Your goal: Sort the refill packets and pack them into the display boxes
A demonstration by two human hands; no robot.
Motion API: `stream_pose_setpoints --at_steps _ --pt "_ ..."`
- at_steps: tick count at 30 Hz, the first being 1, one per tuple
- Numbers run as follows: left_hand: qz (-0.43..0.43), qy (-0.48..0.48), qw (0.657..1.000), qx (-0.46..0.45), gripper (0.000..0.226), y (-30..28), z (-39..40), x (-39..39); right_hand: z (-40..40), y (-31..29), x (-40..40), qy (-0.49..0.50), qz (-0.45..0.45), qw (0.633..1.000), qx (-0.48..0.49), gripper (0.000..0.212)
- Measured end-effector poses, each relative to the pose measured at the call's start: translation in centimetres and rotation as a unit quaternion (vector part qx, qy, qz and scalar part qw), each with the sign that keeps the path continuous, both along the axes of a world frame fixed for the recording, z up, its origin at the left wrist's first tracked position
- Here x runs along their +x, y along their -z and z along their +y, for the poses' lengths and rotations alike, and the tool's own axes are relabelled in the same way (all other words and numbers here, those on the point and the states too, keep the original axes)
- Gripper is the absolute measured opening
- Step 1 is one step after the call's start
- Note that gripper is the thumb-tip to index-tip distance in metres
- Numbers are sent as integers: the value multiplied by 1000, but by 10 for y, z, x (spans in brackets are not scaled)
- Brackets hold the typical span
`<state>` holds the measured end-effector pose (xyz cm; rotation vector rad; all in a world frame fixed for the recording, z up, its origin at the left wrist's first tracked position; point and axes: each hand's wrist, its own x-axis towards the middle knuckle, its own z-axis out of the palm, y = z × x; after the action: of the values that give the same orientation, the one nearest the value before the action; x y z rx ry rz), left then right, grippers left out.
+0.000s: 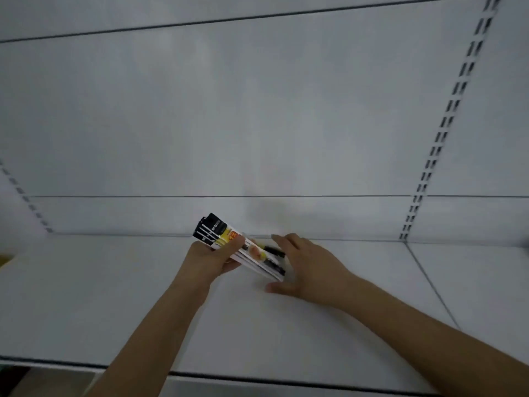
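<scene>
A fanned stack of several flat refill packets (252,252), white with black tops and yellow-orange print, is held above the white shelf (114,296). My left hand (213,259) grips the stack near its upper end, thumb across the front. My right hand (303,266) is spread with straight fingers against the stack's lower right end, palm toward the packets. No display box is in view.
The white back panel (257,124) rises behind the shelf, with slotted uprights at the right (446,121) and far left (25,199). A seam (429,285) divides the shelf at the right. The shelf's front edge (257,381) runs along the bottom.
</scene>
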<state>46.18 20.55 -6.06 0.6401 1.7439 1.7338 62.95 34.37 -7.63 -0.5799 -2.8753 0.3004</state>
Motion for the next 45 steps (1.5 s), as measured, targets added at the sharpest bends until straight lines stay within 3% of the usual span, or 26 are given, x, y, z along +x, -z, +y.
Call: stream_pose_setpoints --at_steps 7,10,12,17,20,22,24,26,28,34,39,43,45 --pt "-54 109 991 53 13 16 85 92 47 31 196 109 5 994 -6 73" --pt "-74 191 976 75 38 11 124 146 54 32 260 144 22 989 -25 64" --pt "-97 212 969 85 43 6 151 182 59 31 293 159 32 986 -39 58" --pt "-170 202 962 74 26 0 211 263 82 25 358 163 35 985 -45 50" --pt "-219 196 953 73 34 0 237 298 102 16 393 178 42 983 -21 44" --pt "-243 189 947 88 41 0 250 317 121 4 416 196 87 977 19 38" --pt "-262 185 943 95 30 1 262 333 148 -9 437 225 148 962 40 30" --pt "-281 187 936 101 24 0 274 345 180 -22 452 266 184 945 39 23" --pt "-288 197 930 114 34 1 286 354 216 -31 461 302 177 936 20 24" --pt "-313 203 915 155 41 15 294 363 295 -40 448 240 28 969 -43 45" --pt "-316 196 911 178 32 18 288 342 318 -35 421 185 -79 979 -40 57" --pt "-321 195 906 194 51 16 287 337 315 -40 415 149 -31 988 -34 58" --pt "-319 202 902 208 43 10 286 336 307 -49 416 144 45 988 -37 56"
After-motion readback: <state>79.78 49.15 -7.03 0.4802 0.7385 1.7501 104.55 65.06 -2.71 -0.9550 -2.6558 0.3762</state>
